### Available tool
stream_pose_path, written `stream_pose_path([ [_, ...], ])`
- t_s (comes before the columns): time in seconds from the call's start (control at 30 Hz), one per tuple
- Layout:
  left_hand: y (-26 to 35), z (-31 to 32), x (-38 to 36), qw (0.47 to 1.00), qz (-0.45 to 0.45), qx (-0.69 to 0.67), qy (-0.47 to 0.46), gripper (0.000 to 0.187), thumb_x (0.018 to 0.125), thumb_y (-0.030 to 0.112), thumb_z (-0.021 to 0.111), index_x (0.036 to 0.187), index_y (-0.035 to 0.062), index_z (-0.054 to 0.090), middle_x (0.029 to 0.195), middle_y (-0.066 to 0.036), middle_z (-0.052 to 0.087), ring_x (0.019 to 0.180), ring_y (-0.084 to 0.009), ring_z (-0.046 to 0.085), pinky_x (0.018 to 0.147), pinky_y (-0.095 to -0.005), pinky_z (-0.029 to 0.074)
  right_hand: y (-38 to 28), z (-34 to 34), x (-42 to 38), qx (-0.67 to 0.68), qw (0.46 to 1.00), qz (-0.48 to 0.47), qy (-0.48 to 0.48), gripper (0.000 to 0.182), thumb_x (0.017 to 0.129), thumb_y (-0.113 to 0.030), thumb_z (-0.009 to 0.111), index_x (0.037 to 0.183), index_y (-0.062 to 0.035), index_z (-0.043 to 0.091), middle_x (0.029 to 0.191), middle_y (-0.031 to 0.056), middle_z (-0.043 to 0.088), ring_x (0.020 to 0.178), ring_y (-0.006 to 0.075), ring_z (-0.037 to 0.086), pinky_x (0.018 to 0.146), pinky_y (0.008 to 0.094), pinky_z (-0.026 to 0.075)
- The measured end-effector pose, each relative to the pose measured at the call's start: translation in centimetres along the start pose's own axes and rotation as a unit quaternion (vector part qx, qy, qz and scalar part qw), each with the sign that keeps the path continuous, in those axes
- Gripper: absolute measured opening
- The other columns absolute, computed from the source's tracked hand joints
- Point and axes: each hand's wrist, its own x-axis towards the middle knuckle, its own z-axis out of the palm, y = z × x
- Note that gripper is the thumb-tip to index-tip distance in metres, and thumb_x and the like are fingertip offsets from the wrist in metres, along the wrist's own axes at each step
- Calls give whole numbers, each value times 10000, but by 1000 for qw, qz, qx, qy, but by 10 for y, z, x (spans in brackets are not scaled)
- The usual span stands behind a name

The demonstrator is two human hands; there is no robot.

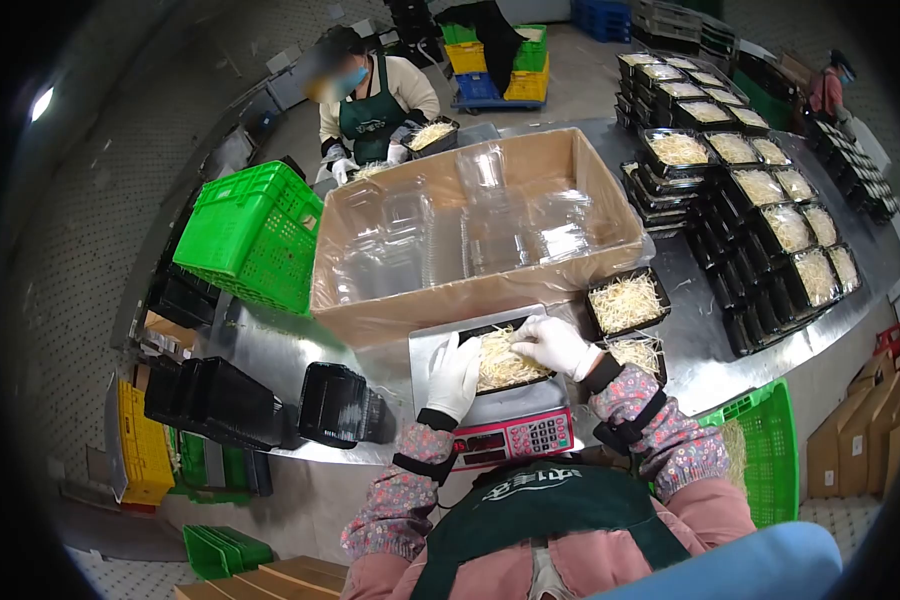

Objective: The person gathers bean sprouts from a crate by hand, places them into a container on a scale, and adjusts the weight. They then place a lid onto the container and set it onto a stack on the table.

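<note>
Handling sprouts (505, 364) needs light fingertips. Right hand (560, 348): fingers nearly closed, grip unclear; left hand (453, 384): fingers extended, empty, beside tray (490, 327).

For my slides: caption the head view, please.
Left hand and right hand, white-gloved, at a black tray of pale sprouts on a scale, before a box of clear plasticware.

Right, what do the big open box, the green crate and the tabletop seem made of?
Box: dull brown cardboard, by its colour; shiny wrinkles suggest clear film. Crate: probably moulded plastic, bright, with perforated sides. Tabletop: likely smooth metal, grey with glaring reflections.
</note>
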Motion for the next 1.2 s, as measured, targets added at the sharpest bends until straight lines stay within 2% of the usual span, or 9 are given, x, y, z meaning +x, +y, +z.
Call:
stream_pose_path([
  [0.27,7,4,9,993,-62,-64,73,514,914,194,554,1380,-3,458,1336,-232,523,1223,-399,492,1061,-452,365,2,10,-5,-99,973,-81,191,390,879,-235,650,1178,15,623,1162,226,642,1096,370,596,986,435,444],
  [0.5,30,12,24,1000,13,3,-23,522,745,121,625,1258,37,576,1292,-148,564,1245,-437,438,1068,-489,361,-7,60,-18,-185,982,-28,36,616,960,-427,490,1352,44,441,1367,296,474,1278,441,442,1094,494,323],
  [0.63,34,3,24,999,11,11,-38,509,802,116,604,1298,21,544,1321,-161,546,1285,-404,428,1083,-468,353,-8,27,-5,-113,992,-17,-52,680,948,-473,510,1380,45,424,1380,282,473,1280,421,455,1096,456,341],
  [0.8,37,-12,17,980,-64,-188,17,444,962,75,490,1395,-15,450,1387,-215,498,1336,-334,426,1128,-380,307,22,-68,31,-50,990,-20,128,436,877,-345,626,1177,-28,646,1144,208,657,1075,361,619,949,408,484],
  [0.87,30,-17,9,958,-112,-254,65,435,962,71,483,1385,-26,460,1383,-201,508,1333,-318,438,1127,-365,304,58,-109,54,-206,961,113,144,436,845,-359,649,1157,-54,655,1094,177,677,1011,351,637,871,435,509],
  [0.9,20,-12,3,943,-129,-291,93,427,969,71,475,1384,-29,461,1387,-195,508,1336,-307,437,1128,-359,302,100,-121,58,-270,947,18,175,452,859,-405,621,1176,-85,652,1075,157,684,1014,340,635,859,447,505],
  [0.97,25,-31,-1,905,-154,-370,142,410,1005,101,447,1387,-47,454,1386,-164,519,1318,-242,457,1117,-344,321,129,-144,59,-374,920,112,-3,504,888,-484,552,1220,-115,639,1131,154,675,1072,335,624,925,440,486],
  [1.03,10,-36,-15,881,-176,-399,184,404,1009,102,447,1385,-44,459,1368,-171,532,1293,-233,483,1100,-331,342,157,-161,62,-209,958,140,-135,449,877,-459,594,1081,-77,714,1046,190,694,980,348,658,899,412,496],
  [1.2,-1,-64,-35,869,-235,-386,204,390,1008,57,445,1387,-35,449,1314,-175,568,1230,-229,542,1077,-338,393,135,-178,56,-215,970,104,-43,182,799,-217,719,884,-57,734,844,151,705,842,311,678,787,387,523],
])
